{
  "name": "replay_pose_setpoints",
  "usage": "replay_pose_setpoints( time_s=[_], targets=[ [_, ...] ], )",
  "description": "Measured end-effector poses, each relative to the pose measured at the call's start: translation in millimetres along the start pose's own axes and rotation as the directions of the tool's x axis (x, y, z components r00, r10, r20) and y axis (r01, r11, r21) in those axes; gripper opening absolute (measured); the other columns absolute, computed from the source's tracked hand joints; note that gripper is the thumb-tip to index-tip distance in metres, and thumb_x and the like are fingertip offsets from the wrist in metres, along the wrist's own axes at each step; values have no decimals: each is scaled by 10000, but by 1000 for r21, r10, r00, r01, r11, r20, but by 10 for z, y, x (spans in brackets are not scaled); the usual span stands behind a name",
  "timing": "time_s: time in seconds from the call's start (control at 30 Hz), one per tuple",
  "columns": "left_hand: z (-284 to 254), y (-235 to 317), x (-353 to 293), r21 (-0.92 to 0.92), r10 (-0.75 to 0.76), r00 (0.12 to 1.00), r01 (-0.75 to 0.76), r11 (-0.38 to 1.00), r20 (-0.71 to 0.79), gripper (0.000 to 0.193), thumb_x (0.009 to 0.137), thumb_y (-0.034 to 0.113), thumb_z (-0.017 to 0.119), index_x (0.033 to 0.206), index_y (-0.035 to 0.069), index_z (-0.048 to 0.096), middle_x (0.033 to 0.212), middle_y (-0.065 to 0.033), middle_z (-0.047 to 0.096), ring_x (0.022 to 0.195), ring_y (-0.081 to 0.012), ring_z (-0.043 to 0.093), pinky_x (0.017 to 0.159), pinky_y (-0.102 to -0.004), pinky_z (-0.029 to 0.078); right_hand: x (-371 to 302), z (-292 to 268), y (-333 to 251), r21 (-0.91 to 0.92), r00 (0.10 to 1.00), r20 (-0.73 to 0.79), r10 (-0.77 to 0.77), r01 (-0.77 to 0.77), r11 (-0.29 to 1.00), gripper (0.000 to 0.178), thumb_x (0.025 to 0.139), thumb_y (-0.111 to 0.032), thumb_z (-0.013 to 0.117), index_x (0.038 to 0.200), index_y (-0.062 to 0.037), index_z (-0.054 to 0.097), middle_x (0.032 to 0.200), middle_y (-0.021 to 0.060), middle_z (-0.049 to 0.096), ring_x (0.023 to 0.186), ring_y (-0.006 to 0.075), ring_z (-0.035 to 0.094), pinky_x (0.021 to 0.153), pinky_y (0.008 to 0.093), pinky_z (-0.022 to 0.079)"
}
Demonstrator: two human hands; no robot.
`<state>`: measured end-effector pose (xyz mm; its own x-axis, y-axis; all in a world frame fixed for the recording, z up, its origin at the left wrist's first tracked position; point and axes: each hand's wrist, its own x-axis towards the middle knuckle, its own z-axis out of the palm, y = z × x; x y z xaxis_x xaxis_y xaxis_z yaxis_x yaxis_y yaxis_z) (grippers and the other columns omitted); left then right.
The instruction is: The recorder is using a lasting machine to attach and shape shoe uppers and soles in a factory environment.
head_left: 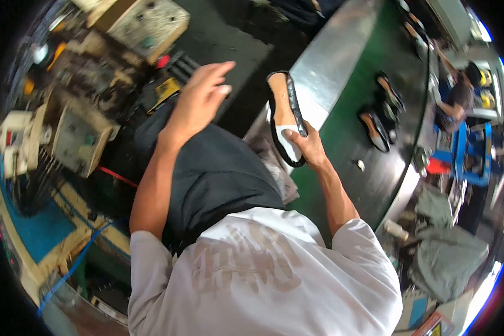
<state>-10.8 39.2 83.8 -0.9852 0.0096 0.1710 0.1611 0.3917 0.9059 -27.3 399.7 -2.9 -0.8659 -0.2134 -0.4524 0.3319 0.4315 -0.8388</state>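
Note:
A black flat shoe (283,103) is gripped at its lower end by my right hand (312,148), with the thumb pressed on the white part of its inside. The inside shows tan toward the far end. My left hand (201,99) hangs in the air to the left of the shoe, apart from it, fingers stretched out and holding nothing. Right of the held shoe, a similar black shoe (374,130) lies on the green conveyor belt (341,162), with another dark shoe (388,91) just beyond it.
A bare metal ledge (341,45) borders the belt. Worn machinery (81,137) with a boxy housing (145,25) stands on the left. Across the belt are a co-worker (458,101), a blue rack (470,154) and grey cloth covers (451,257). More shoes (414,31) lie far along the belt.

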Motion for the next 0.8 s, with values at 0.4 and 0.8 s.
replay_pose_setpoints(
  time_s=[0.4,0.8],
  targets=[
    [-973,-240,-1382,524,28,937,170,835,-348,230,1004,125,773,1217,39,760,1174,-150,721,993,-331,755,836,-391,603,68,1740,-1153,-231,712,683,-160,419,878,1090,804,-413,957,1610,98,431,1414,223,671,1320,280,647,1165,386,483],
    [-795,314,-2088,366,184,864,0,931,-468,570,932,-45,737,1485,-44,600,1563,-244,588,1409,-420,613,1174,-454,512,102,2204,-1295,-178,641,636,-430,664,726,1203,825,-216,919,1719,-36,134,1492,345,592,1401,496,595,1178,504,494]
  ],
)
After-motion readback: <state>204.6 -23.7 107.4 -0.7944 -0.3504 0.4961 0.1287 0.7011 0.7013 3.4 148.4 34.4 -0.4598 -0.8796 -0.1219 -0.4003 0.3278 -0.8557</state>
